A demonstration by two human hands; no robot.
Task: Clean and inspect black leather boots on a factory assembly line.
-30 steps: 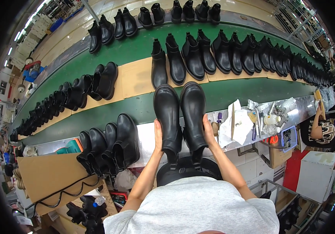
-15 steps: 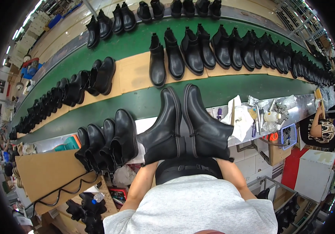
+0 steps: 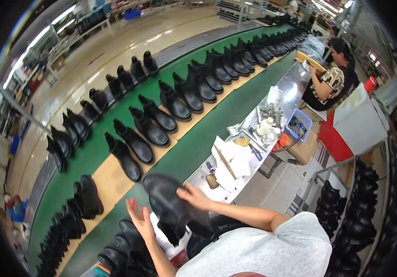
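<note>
In front of my body, black leather ankle boots (image 3: 165, 198) are blurred by motion. My right hand (image 3: 195, 196) grips them from the right side, fingers over the upper part. Overlap and blur hide whether both boots of the pair are in that hand. To the left of them, my left hand (image 3: 139, 219) is open, fingers spread and holding nothing. Several more black boots (image 3: 120, 242) stand on the bench just below and left of that hand.
Beyond the bench runs a green conveyor (image 3: 217, 108), with rows of black boots (image 3: 177, 105) on cardboard strips. The metal bench (image 3: 258, 161) carries white paper (image 3: 235, 159), bottles (image 3: 265, 124) and a blue basket (image 3: 300, 123). A co-worker (image 3: 330, 78) sits at the far right.
Earlier both hands held a pair of boots with soles facing each other. My left hand has let go, and the boots are now in my right hand. The view has turned rightward.
</note>
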